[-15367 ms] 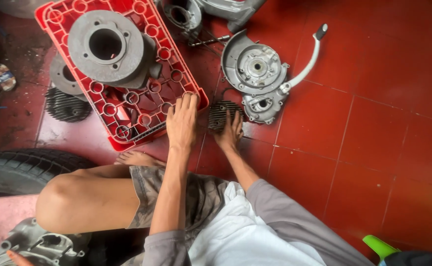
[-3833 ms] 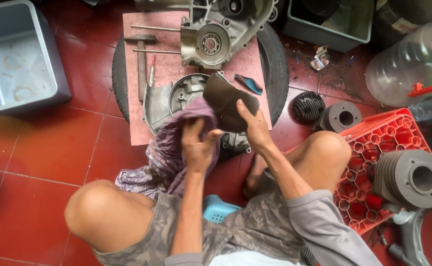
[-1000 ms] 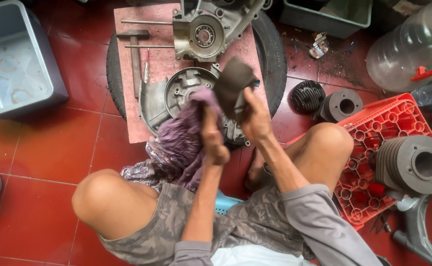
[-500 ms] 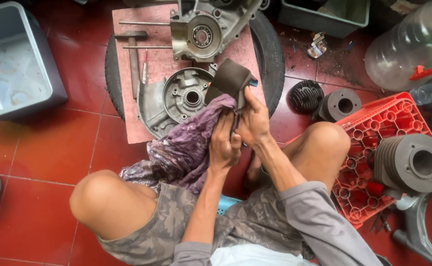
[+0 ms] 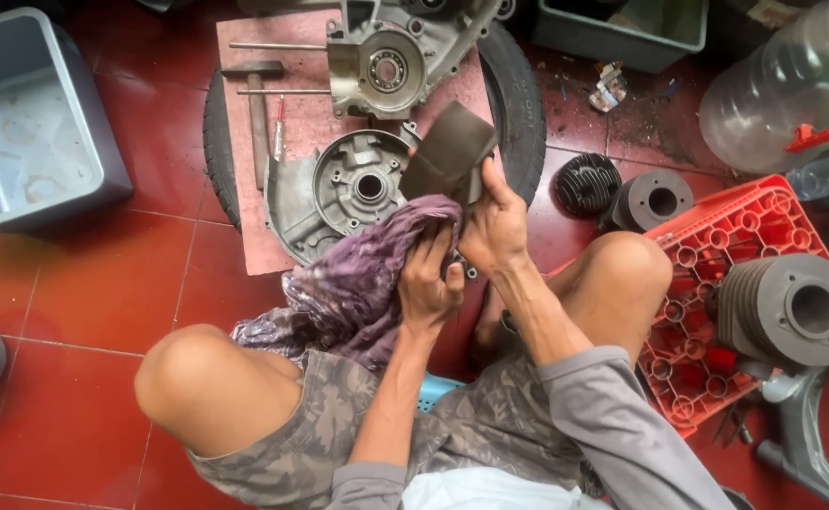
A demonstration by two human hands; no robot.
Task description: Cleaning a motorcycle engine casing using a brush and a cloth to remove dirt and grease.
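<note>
1. A dark, blocky metal part (image 5: 450,151) is gripped in the right hand (image 5: 495,227), fingers closed around its lower edge, and held above the round engine cover (image 5: 358,189).
2. A purple rag (image 5: 367,283) is bunched in the left hand (image 5: 428,283), fingers clenched on the cloth, and pressed against the part's underside.
3. The step in hand is judged to be wiping the part clean.
4. Turning the part within the grip is likely required to expose unwiped faces.
</note>
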